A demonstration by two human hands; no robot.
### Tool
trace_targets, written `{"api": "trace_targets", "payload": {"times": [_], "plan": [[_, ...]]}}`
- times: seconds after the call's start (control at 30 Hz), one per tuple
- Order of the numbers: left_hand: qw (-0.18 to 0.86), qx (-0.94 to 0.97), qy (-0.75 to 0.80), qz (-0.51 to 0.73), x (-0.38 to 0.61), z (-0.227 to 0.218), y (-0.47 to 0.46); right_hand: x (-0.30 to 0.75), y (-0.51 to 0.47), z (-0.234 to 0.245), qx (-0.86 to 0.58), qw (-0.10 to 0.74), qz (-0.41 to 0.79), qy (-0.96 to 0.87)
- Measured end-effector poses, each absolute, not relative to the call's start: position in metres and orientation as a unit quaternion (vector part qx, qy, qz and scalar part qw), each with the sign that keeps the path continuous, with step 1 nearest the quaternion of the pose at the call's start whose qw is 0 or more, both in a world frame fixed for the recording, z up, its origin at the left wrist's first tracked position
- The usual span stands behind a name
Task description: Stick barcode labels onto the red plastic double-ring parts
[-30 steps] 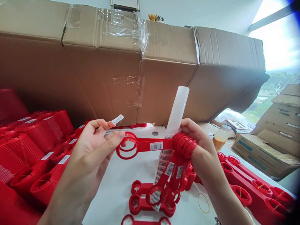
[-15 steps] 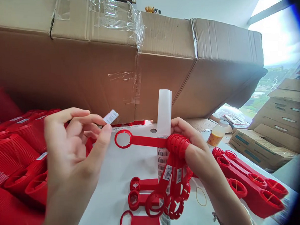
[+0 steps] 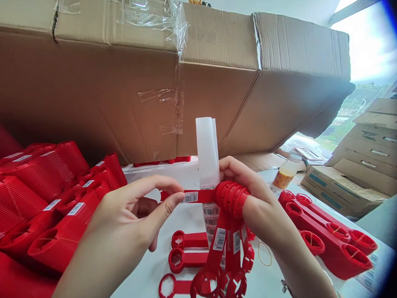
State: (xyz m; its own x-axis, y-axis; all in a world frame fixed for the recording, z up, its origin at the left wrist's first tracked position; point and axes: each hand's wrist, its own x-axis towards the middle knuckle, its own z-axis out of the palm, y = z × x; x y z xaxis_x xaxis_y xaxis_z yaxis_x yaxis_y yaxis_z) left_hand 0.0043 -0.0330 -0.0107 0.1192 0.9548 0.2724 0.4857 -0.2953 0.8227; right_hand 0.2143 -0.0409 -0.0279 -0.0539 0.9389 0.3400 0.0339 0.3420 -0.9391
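Note:
My left hand (image 3: 134, 220) has thumb and forefinger closed at the left end of a small white barcode label (image 3: 191, 196), which lies on the flat handle of a red plastic ring wrench (image 3: 206, 196). The wrench's far ring is mostly hidden behind my fingers. Several red wrenches (image 3: 232, 200) are stacked by their rings around my right thumb, and two handles hanging from them show barcode labels. My right hand (image 3: 246, 181) also grips a folded white strip of barcode labels (image 3: 206, 149), upright behind the wrenches; its fingers are partly hidden.
Loose red wrenches (image 3: 188, 258) lie on the white table (image 3: 142, 268). Stacked labelled bundles (image 3: 66, 205) fill the left side; more bundles (image 3: 325, 240) lie right, near a rubber band (image 3: 264, 254) and a bottle (image 3: 285, 171). A large cardboard box (image 3: 122, 98) walls off the back.
My left hand has moved right with the label, which now lies against the outstretched wrench handle. My right hand still holds the strip and the wrenches, shifted slightly left.

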Motion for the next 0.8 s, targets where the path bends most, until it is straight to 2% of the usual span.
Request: {"api": "trace_targets", "payload": {"times": [0.53,0.8], "plan": [[0.314,0.698,0.49,0.416,0.007,-0.012,-0.03,0.213,-0.044,-0.028,-0.391,0.56,0.426,-0.593],[0.241,0.701,0.533,0.408,0.009,-0.021,-0.021,0.212,-0.043,-0.029,-0.373,0.567,0.436,-0.591]]}}
